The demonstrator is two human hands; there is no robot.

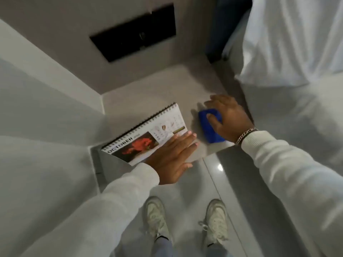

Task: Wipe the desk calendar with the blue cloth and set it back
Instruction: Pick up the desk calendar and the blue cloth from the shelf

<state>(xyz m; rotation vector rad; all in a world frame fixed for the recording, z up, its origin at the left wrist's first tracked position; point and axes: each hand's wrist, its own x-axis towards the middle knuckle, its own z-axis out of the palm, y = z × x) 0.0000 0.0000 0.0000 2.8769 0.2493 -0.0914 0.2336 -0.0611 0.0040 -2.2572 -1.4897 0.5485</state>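
Note:
A spiral-bound desk calendar (pixel 148 132), open at October with a red flower picture, stands tilted on a small grey table (pixel 163 93). My left hand (pixel 172 156) lies against its lower right corner with fingers stretched out, holding it. To the right, a folded blue cloth (pixel 209 130) rests flat on the table. My right hand (pixel 228 119) covers the cloth's right half, thumb pressed on top and fingers spread over it.
A dark rectangular panel (pixel 135 32) is set in the grey wall behind the table. White bedding (pixel 289 45) hangs at the right. Pale surfaces flank the table on the left. My two white shoes (pixel 185 221) stand on the glossy tiled floor.

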